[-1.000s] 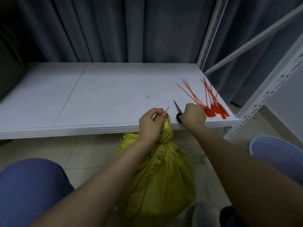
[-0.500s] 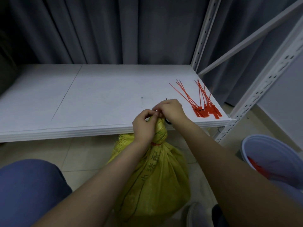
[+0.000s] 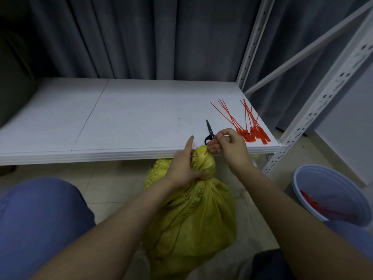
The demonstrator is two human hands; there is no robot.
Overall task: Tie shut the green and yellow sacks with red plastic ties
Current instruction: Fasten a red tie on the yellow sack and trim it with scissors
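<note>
Yellow sack (image 3: pixel 189 217) neck inside left hand (image 3: pixel 181 166) fingers (image 3: pixel 198 174).

Grey curtains (image 3: pixel 141 37) hang in folds behind a low white shelf (image 3: pixel 101 118), whose board shows a seam left of its middle. White perforated uprights (image 3: pixel 323 102) and a slanted brace (image 3: pixel 302 51) frame its right edge. The floor (image 3: pixel 101 188) is pale tile. The light looks dim, perhaps artificial.
</note>
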